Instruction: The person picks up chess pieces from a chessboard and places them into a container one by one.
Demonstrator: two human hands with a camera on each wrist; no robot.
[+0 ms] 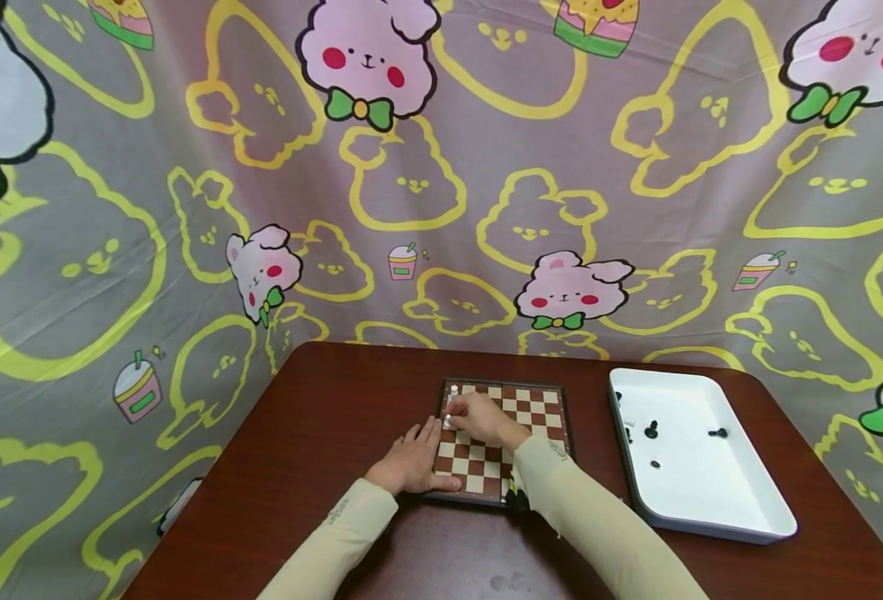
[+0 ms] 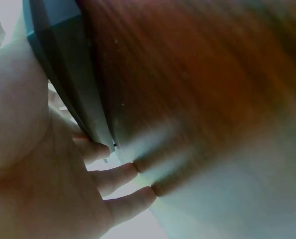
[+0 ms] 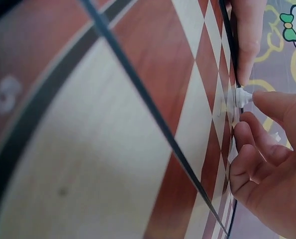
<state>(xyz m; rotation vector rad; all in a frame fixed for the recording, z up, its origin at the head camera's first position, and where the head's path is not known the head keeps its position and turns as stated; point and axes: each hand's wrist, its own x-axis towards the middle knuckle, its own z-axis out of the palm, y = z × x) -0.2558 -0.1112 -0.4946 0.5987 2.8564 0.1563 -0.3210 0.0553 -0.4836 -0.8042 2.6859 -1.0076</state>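
Observation:
A folding chessboard [image 1: 473, 467] with brown and cream squares lies on the table. My right hand [image 1: 480, 417] reaches over its left column, fingertips at a small white chess piece [image 3: 243, 97]; one fingertip touches the piece in the right wrist view, while other fingers curl below. Another white chess piece [image 1: 454, 390], crown-topped, stands at the board's far left corner. My left hand [image 1: 413, 461] steadies the board's near left side, its thumb over the front edge and its other fingers along the left edge. Those straight fingers [image 2: 130, 204] lie beside the board's dark side wall.
Right of the board stands a white tray [image 1: 684, 492] with a raised rim, holding several black chess pieces [image 1: 651, 430] and a small white one. The brown table [image 1: 291, 467] meets a patterned curtain [image 1: 441, 292] at its back and left.

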